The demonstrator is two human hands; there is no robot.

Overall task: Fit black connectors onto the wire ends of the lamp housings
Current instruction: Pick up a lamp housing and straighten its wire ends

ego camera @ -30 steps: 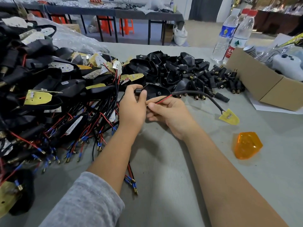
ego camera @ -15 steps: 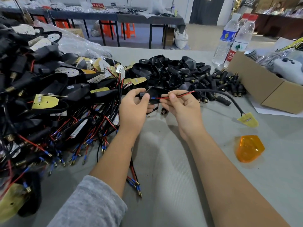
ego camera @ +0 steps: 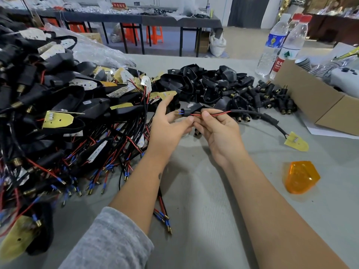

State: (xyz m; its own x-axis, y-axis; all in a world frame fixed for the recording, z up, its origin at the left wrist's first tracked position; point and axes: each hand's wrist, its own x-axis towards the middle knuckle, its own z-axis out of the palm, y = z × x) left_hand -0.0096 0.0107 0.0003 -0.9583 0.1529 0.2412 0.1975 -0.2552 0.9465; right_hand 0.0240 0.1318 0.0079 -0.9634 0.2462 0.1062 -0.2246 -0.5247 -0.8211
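Black plastic forms the connector (ego camera: 187, 112), held at the centre of the frame above the grey table (ego camera: 204, 191). Red and black wires (ego camera: 213, 114) enter its right end, and blue-sleeved brass tips (ego camera: 177, 112) project from its left end. The right hand (ego camera: 217, 131) pinches the wires between thumb and forefinger just right of the connector. The left hand (ego camera: 167, 125) has its thumb against the connector's underside; its other fingers are spread and raised, gripping nothing that can be seen. The sleeved cable (ego camera: 258, 117) runs right from the wires to a yellow board (ego camera: 296, 141) lying on the table.

Risks from this position:
- The connector appears lightly supported. If the thumb releases, it may slide back along the wires.
- Pulling on the wires alone may strain the joint at the yellow board, since the board lies loose.
- The tips sit close to the wire pile (ego camera: 77, 133) at the left of the frame. Tangling is likely if the assembly is lowered there carelessly.
- Loose connectors (ego camera: 272, 98) lie at upper right, near the box (ego camera: 314, 101); a sweep of the cable may scatter them.
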